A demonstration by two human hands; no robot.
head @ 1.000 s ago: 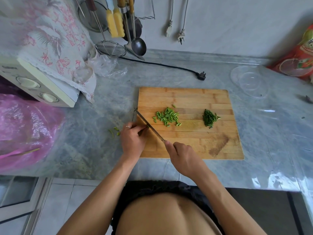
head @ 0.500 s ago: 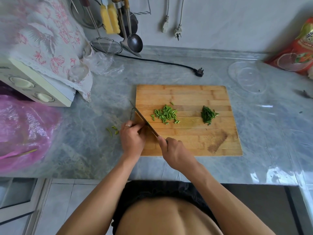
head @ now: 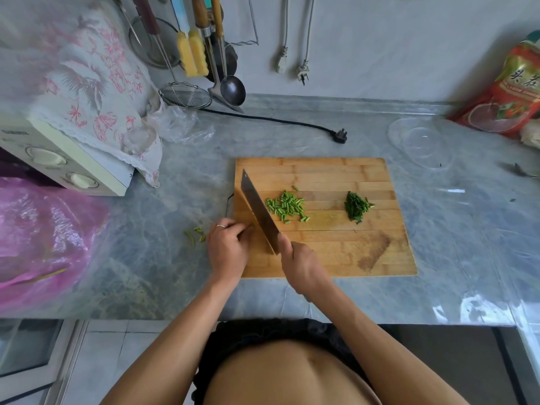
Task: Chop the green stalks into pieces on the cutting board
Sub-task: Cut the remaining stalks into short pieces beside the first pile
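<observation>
Cleaver (head: 258, 213) gripped in right hand (head: 301, 266) — blade tilted; left hand (head: 228, 249) fingers curled on cutting board (head: 336, 176).

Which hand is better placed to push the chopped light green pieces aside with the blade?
The right hand: it grips the cleaver, whose blade lies beside the light green pieces.

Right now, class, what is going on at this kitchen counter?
A person is chopping greens on a wooden cutting board. The right hand grips a cleaver, its blade tilted over the board's left side. The left hand rests with curled fingers at the board's left edge; what it holds is hidden. Two piles lie on the board: light green pieces and darker, finer bits. A few scraps sit on the counter.
</observation>
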